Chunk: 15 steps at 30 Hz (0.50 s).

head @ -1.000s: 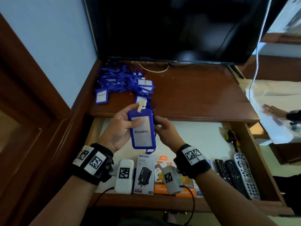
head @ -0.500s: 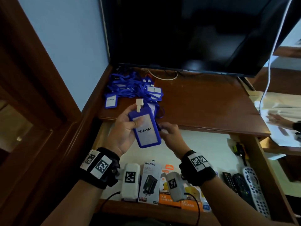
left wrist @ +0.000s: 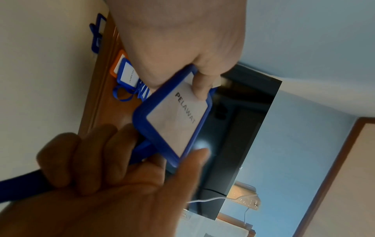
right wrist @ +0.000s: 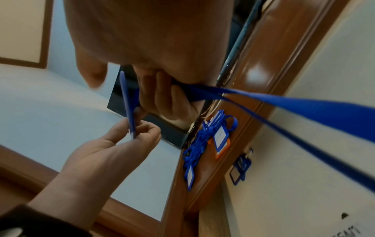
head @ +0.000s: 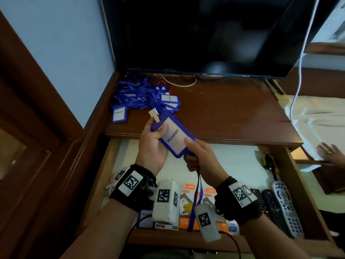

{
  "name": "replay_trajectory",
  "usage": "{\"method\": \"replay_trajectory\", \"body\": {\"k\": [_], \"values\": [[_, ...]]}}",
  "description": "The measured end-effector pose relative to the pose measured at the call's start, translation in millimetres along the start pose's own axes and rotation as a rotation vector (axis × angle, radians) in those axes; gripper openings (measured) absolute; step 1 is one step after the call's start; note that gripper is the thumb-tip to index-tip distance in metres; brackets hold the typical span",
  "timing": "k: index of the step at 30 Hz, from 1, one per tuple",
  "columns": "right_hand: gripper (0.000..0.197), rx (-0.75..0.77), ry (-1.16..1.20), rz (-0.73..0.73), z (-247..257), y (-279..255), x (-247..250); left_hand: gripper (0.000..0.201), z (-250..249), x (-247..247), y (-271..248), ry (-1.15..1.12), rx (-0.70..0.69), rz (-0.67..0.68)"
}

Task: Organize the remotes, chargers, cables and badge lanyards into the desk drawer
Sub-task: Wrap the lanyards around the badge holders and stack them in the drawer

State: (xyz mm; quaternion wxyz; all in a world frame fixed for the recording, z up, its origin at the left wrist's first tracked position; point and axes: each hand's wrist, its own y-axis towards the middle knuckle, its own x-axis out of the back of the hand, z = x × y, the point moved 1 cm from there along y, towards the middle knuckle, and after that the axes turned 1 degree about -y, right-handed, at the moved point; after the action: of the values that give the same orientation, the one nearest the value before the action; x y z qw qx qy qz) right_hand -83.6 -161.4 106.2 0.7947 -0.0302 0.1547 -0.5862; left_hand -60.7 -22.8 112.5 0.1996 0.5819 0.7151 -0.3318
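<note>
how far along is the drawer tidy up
Done: the remotes and charger boxes already lie in the open drawer. In hand: the left hand holds a blue badge, while the right hand grips its strap, which hangs down. Left: the pile of blue lanyards sits on the desk.

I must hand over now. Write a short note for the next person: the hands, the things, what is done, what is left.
Left hand holds the blue badge holder over the open drawer.
Right hand touches its lower edge and grips its strap.
Done: remotes and charger boxes lie in the drawer's front.
Left: this badge, then the lanyard pile on the desk.
</note>
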Motion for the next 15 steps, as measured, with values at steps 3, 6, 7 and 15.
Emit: {"method": "replay_trajectory", "body": {"k": [3,6,7,15], "values": [[0.015,0.109,-0.216,-0.097,0,-5,3,0.043,9,1,1,0.006,0.011,-0.017],[0.014,0.119,-0.218,-0.145,1,-9,13,0.044,13,4,2,0.033,0.049,-0.01],[0.012,0.119,-0.225,-0.137,3,-11,18,0.045,12,6,3,0.052,0.055,-0.013],[0.016,0.05,-0.275,-0.024,14,-19,50,0.046,-16,29,2,0.614,0.114,0.23]]}}
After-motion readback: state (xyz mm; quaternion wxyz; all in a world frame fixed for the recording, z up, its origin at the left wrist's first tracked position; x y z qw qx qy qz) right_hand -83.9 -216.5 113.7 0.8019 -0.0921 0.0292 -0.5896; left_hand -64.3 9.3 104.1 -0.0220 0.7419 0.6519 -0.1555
